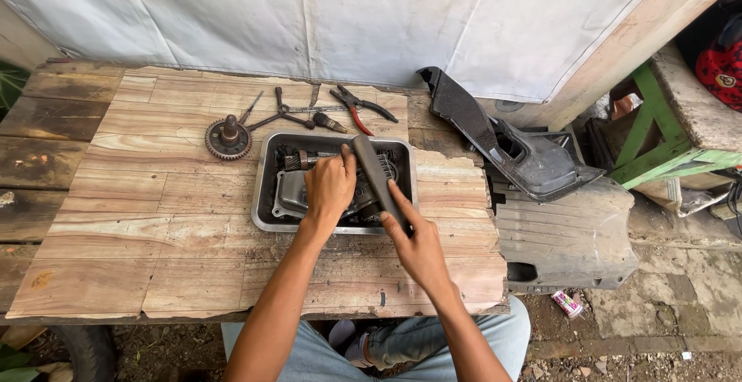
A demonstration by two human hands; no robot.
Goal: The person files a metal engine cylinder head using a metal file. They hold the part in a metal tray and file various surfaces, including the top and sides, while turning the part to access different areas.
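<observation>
A metal tray (265,189) sits on the wooden table and holds a greasy grey engine housing (287,194) and a small gear shaft (295,160). My left hand (328,189) rests on the housing inside the tray, fingers curled over it. My right hand (410,239) grips the lower end of a long dark brush-like tool (372,173), whose upper end reaches over the tray's middle.
Behind the tray lie a toothed gear on a shaft (228,138), a three-way wrench (281,111), a screwdriver (251,107) and red-handled pliers (359,108). Black plastic bodywork panels (533,162) lie at the table's right end. A green wooden frame (657,131) stands at far right.
</observation>
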